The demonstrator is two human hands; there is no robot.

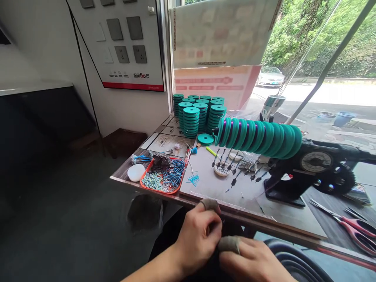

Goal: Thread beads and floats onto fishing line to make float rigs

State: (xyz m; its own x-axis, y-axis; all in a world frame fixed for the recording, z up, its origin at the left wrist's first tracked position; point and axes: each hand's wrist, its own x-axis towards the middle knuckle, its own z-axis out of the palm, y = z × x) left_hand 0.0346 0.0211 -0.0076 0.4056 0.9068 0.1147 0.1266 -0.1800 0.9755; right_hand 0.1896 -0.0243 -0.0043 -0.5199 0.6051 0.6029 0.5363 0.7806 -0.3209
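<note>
Both hands (198, 237) (252, 262) together, fingers pinched

Left hand (198, 237) below the table's near edge, fingers curled inward, a grey-brown cot capping the raised fingertip (209, 204). Right hand (254, 260) just beside it, low in the frame, knuckles up — its own cot-covered fingertip (228, 244) touching the left hand's curled fingers. Pinched together over something dark between them — too hidden to make out. Both bare apart from the cots, close to the body.
</note>
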